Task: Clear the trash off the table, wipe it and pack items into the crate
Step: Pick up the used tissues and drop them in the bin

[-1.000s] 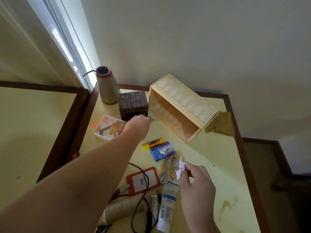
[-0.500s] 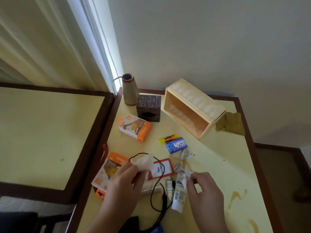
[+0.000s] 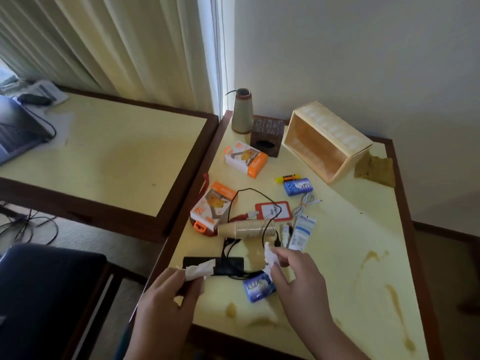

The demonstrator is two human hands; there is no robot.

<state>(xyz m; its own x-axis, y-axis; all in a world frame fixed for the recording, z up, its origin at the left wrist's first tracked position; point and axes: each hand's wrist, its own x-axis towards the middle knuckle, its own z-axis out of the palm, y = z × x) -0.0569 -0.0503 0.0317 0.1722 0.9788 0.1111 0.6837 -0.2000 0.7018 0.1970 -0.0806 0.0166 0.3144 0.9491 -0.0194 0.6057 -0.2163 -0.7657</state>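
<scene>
My left hand grips a crumpled white tissue above the table's near left edge. My right hand pinches another white paper scrap just above a blue soap box. The wooden crate lies on its side at the back of the yellow table. Scattered between are two orange-and-white boxes, a stack of paper cups, a red card holder, a white tube, a second blue soap box and a black cable.
A grey cone vase and a dark carved box stand at the back left. A brown cloth lies right of the crate. Brown spill stains mark the near right. A second table and a dark chair stand to the left.
My left hand came back from the dark carved box holding a tissue. Both hands drew toward the near edge, and the view pulled back, showing more of the table.
</scene>
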